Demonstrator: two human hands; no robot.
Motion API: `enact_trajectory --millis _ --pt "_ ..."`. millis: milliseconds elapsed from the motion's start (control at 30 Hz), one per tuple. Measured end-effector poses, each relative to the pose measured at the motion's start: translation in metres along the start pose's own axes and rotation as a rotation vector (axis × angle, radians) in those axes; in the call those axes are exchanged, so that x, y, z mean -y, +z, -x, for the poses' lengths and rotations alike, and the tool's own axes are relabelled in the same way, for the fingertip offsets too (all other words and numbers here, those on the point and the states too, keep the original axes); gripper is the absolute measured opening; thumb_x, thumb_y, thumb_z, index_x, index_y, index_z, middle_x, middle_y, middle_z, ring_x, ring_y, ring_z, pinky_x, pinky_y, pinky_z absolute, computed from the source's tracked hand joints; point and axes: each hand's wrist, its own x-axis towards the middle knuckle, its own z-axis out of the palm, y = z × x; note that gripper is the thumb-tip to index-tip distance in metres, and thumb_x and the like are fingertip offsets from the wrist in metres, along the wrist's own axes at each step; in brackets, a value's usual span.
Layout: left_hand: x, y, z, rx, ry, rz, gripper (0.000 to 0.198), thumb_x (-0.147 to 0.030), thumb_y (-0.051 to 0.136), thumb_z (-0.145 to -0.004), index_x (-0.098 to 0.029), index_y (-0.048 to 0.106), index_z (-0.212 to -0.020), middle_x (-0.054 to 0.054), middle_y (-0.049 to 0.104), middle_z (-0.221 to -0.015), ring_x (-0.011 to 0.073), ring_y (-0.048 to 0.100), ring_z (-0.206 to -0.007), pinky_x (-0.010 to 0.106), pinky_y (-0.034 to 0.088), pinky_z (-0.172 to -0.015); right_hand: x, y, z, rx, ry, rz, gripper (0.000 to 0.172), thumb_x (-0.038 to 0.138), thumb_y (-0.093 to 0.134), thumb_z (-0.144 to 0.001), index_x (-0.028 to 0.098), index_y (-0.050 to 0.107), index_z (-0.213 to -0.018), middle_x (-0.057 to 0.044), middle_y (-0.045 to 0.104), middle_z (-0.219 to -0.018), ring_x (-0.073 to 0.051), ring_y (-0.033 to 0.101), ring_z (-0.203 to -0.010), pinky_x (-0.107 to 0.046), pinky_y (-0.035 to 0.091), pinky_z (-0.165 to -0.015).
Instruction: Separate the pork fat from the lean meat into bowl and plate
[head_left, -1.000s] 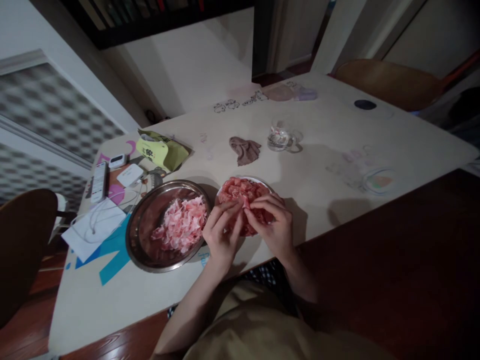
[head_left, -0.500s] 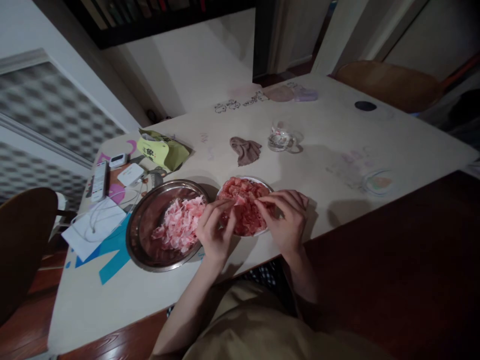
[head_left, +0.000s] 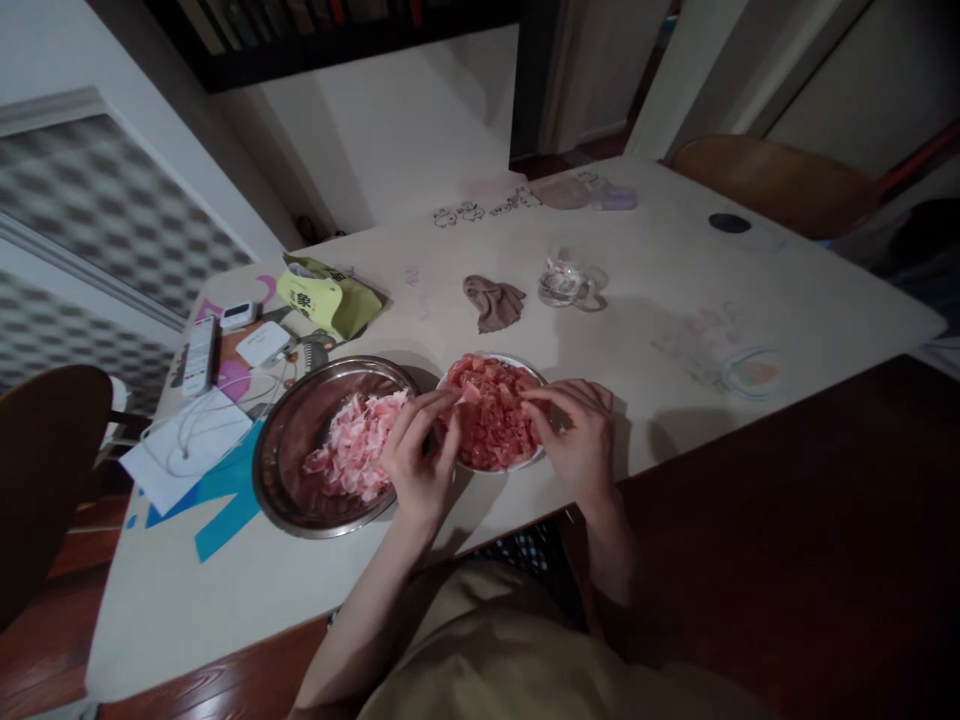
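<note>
A pale table point(head_left: 675, 290) fills mid-frame in a dim room. Two containers are seen: a metal bowl point(head_left: 289, 440) of pale pink slices left of center, and a white plate point(head_left: 517, 362) heaped with red meat point(head_left: 491, 420). A pink meat slice point(head_left: 470, 394) is pinched by the left hand point(head_left: 420, 460); the plate's right edge is touched by the right hand point(head_left: 581, 440), its grasp unclear.

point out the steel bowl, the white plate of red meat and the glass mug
steel bowl point(head_left: 289, 440), head view, bare inner wall on its left side
white plate point(head_left: 450, 376), head view, rim at its upper left
glass mug point(head_left: 559, 281), head view, middle of its body
</note>
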Motion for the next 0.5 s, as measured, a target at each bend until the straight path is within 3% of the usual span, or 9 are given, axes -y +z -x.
enact_trajectory --millis 267,367,500 --pt "0.010 -0.015 0.004 0.034 0.104 0.021 0.030 -0.010 0.063 -0.095 -0.021 0.069 -0.122 0.008 0.076 -0.114 0.0177 0.072 -0.105 0.034 0.060 -0.095 0.045 0.018 -0.004 0.033 -0.076 -0.252 0.017 0.033 0.070 -0.093 0.029 0.072 -0.110 -0.002 0.078 -0.106 -0.021 0.070 -0.102 -0.042 0.051 -0.097" --pt "0.012 -0.024 0.006 0.025 0.141 0.009 0.033 -0.011 0.063 -0.095 -0.022 0.067 -0.126 0.009 0.076 -0.117 0.0190 0.073 -0.107 0.035 0.061 -0.096 0.062 0.031 -0.009 0.036 -0.120 -0.293 0.017 0.032 0.075 -0.089 0.028 0.073 -0.106 -0.002 0.079 -0.102 -0.021 0.071 -0.100 -0.041 0.055 -0.094" --pt "0.018 -0.039 0.010 -0.026 0.114 -0.015 0.035 -0.015 0.065 -0.095 -0.023 0.066 -0.130 0.009 0.076 -0.118 0.0194 0.075 -0.106 0.035 0.063 -0.095 0.079 0.045 -0.017 0.027 -0.163 -0.335 0.005 0.027 0.070 -0.093 0.028 0.073 -0.097 0.000 0.079 -0.094 -0.020 0.073 -0.092 -0.040 0.057 -0.092"
